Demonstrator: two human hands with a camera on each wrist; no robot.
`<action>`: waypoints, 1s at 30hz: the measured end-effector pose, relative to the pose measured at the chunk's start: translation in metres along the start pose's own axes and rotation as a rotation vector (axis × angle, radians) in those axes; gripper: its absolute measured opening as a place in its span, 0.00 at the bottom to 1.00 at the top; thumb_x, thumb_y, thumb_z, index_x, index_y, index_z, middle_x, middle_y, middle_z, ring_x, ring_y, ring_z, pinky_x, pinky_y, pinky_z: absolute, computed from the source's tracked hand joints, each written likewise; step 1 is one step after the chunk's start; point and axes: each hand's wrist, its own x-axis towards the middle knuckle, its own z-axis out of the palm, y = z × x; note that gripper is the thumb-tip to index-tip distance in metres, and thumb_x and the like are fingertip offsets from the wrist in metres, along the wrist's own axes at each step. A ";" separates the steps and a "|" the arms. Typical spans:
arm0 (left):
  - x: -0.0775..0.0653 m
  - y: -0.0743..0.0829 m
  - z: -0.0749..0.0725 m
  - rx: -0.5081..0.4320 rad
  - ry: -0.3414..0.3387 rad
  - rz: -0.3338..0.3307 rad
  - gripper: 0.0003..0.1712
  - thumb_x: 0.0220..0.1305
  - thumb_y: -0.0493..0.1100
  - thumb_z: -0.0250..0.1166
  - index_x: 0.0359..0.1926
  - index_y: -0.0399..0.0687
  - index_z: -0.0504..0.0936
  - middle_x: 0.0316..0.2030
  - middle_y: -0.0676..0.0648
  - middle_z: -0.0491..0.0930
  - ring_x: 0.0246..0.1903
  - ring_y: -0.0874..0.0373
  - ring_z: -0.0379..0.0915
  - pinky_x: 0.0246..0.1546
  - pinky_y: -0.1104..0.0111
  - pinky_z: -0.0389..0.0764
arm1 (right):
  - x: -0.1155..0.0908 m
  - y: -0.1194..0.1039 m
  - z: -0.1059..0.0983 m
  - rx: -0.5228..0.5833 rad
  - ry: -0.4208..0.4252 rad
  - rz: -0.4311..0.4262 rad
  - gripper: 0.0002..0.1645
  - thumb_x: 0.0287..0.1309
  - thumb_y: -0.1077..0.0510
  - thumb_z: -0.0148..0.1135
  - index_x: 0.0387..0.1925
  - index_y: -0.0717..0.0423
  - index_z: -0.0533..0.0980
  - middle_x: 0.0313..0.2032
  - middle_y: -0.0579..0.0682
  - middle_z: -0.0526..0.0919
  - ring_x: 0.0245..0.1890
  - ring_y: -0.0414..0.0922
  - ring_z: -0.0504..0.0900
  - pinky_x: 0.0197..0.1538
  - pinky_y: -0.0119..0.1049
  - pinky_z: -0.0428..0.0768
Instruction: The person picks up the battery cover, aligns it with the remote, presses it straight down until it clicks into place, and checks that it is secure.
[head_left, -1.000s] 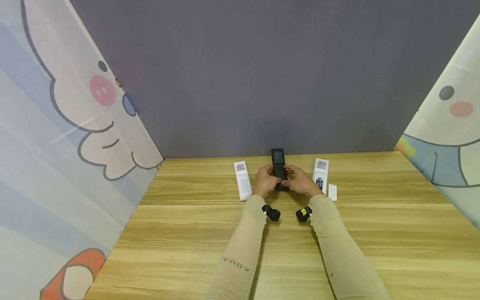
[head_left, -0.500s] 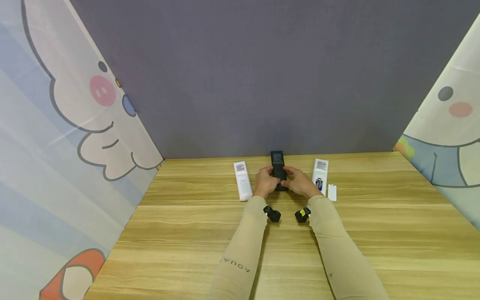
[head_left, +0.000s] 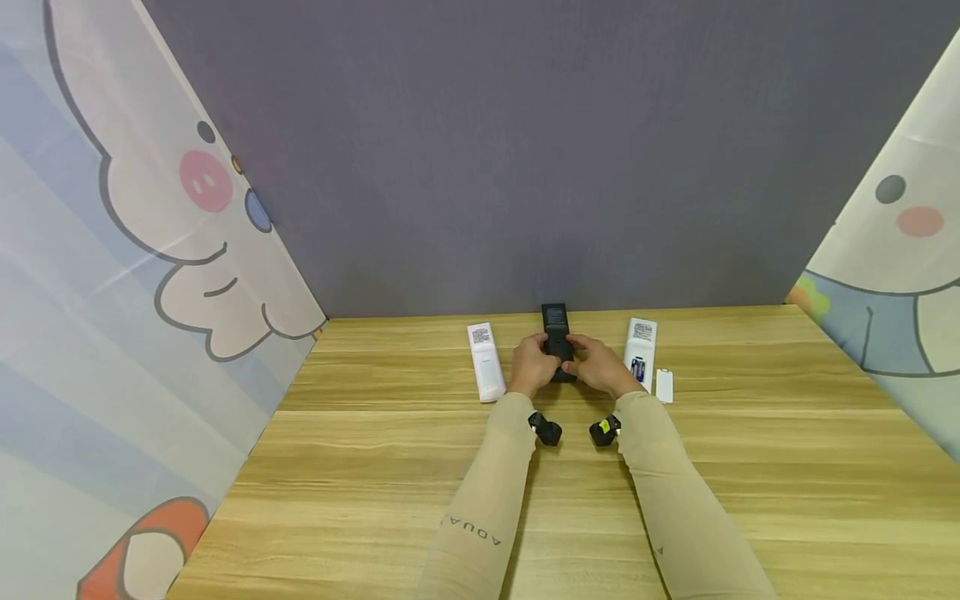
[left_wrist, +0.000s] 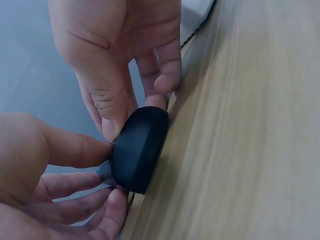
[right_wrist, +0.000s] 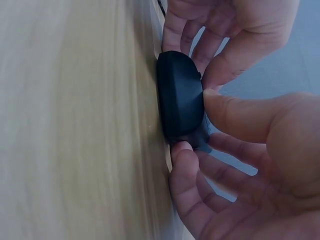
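Note:
A black remote control (head_left: 556, 323) lies back side up, with its label at the far end, by the dark wall. My left hand (head_left: 532, 365) holds its left edge, thumb on top near the close end. From the right, my right hand (head_left: 598, 367) grips the opposite edge, its thumb beside the other thumb. The left wrist view shows the rounded near end of the remote (left_wrist: 140, 150) low over the table, between both hands. In the right wrist view, fingers curl along the side of the remote (right_wrist: 180, 95). The thumbs and fingers hide part of its back.
To the left lies a white remote (head_left: 486, 362), back up with its cover on. On the right is another white remote (head_left: 642, 332) with batteries (head_left: 638, 367) exposed, its loose white cover (head_left: 664, 386) beside it. A dark wall (head_left: 555, 167) bounds the wooden table (head_left: 375, 467).
The black remote has shifted slightly toward me, its far end a little lower in view. Both hands keep their hold on it, thumbs in nearly the same place.

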 end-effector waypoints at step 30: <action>0.001 -0.002 -0.001 -0.013 -0.045 -0.009 0.31 0.66 0.34 0.63 0.70 0.39 0.73 0.68 0.38 0.74 0.69 0.43 0.71 0.66 0.55 0.76 | 0.000 0.001 0.000 -0.036 -0.050 0.001 0.36 0.76 0.53 0.54 0.78 0.60 0.58 0.76 0.70 0.56 0.77 0.68 0.54 0.76 0.64 0.57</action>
